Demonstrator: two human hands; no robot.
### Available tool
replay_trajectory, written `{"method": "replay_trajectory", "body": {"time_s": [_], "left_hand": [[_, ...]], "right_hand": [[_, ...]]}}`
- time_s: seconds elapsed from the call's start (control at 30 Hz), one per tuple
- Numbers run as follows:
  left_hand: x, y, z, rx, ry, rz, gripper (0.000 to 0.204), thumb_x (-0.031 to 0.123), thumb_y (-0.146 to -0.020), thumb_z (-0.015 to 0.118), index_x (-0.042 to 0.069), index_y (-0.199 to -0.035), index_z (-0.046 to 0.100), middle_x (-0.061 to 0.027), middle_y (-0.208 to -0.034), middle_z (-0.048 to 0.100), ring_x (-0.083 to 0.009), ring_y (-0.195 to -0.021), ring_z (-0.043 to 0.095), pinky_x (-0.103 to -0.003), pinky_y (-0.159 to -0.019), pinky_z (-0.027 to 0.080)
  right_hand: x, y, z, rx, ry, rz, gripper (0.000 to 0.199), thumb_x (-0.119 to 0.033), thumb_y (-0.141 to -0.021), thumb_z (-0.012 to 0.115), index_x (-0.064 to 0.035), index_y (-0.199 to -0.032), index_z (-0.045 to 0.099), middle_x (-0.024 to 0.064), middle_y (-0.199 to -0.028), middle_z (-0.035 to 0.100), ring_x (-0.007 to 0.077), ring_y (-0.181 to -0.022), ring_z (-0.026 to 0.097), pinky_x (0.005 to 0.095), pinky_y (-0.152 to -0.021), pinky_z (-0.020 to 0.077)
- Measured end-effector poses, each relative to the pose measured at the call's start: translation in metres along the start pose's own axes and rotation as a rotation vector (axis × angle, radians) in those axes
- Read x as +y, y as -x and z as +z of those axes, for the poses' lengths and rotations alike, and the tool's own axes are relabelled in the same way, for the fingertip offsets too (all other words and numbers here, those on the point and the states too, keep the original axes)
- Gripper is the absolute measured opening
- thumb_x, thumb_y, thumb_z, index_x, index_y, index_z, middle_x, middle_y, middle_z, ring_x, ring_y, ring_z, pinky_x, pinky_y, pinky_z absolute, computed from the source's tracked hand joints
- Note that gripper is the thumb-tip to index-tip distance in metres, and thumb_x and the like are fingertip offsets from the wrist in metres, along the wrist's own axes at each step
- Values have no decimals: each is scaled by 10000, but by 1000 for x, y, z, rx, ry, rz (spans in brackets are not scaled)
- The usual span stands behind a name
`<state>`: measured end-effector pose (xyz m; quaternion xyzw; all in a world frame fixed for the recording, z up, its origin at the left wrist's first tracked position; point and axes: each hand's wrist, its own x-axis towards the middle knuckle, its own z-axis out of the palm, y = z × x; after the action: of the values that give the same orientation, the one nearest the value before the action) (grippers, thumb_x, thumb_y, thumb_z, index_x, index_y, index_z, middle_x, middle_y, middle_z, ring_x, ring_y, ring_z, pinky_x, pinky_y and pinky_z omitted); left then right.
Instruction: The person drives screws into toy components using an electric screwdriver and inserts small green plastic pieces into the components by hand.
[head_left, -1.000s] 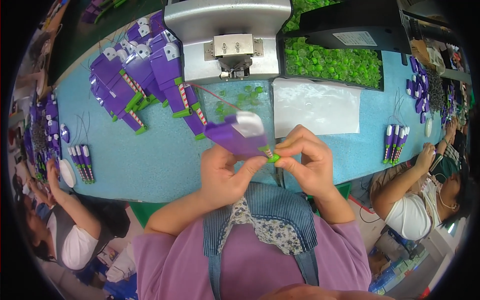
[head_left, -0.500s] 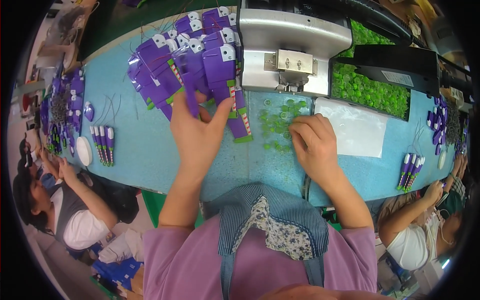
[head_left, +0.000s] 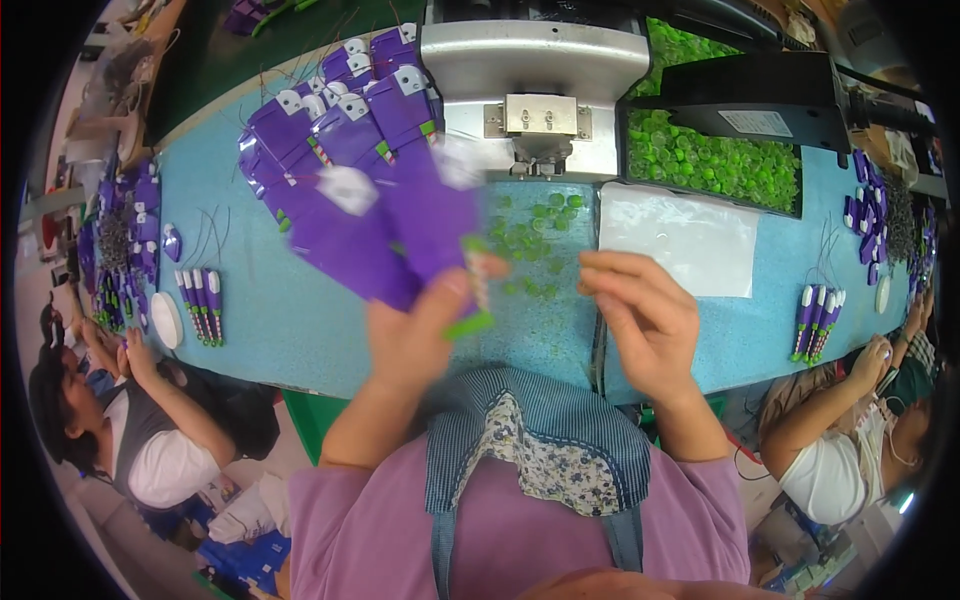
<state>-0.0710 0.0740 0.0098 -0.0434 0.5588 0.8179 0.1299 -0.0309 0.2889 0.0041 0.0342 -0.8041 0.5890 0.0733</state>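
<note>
My left hand (head_left: 415, 335) grips a fan of purple cards (head_left: 385, 225) with white and green tags, blurred by motion, lifted above the blue table (head_left: 270, 320). More purple cards (head_left: 330, 135) lie in a pile behind them. My right hand (head_left: 640, 315) hovers to the right with its fingers curled and pinched together; whether it holds one of the small green caps I cannot tell. Loose green caps (head_left: 530, 235) lie scattered on the table between my hands and the grey press machine (head_left: 535, 70).
A black bin of green caps (head_left: 715, 150) sits right of the machine, with a white plastic sheet (head_left: 680, 235) before it. Purple-and-white pens lie in rows at left (head_left: 200, 300) and right (head_left: 815, 320). Other people sit at the left (head_left: 120, 420) and right (head_left: 860, 430).
My left hand has taken several purple cards off the pile and pulled them toward me. My right hand has lifted from the scattered caps and drawn back.
</note>
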Motion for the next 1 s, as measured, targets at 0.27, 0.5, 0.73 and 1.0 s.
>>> {"method": "replay_trajectory", "body": {"time_s": [0.27,0.5,0.73,1.0], "left_hand": [[-25,7,29,-229,-209,-135,261,102,-858,710,27,-1085,605,-31,-918,638,-104,-842,607,-261,-713,500],[-26,8,31,-205,-16,-295,272,97,-860,710,19,-1098,604,-27,-969,641,-92,-863,607,-249,-722,498],[-39,10,35,-116,11,-197,276,76,-908,642,2,-1167,580,-44,-1058,629,-110,-922,602,-259,-787,495],[-43,9,37,-153,141,-268,390,144,-935,566,-10,-1282,477,-110,-1155,595,-210,-1004,607,-329,-863,490]], "right_hand": [[-11,10,5,35,46,-184,257,82,-740,717,37,-986,659,152,-934,685,246,-783,660,308,-661,526],[-5,11,2,3,-41,-91,255,38,-717,760,28,-948,653,146,-910,679,256,-787,649,304,-655,511],[12,12,-29,167,436,-76,242,24,-684,750,-5,-905,654,122,-945,661,267,-816,616,340,-695,489],[51,3,-54,203,882,-95,190,-52,-694,736,-51,-867,657,48,-967,625,249,-896,541,373,-758,381]]}}
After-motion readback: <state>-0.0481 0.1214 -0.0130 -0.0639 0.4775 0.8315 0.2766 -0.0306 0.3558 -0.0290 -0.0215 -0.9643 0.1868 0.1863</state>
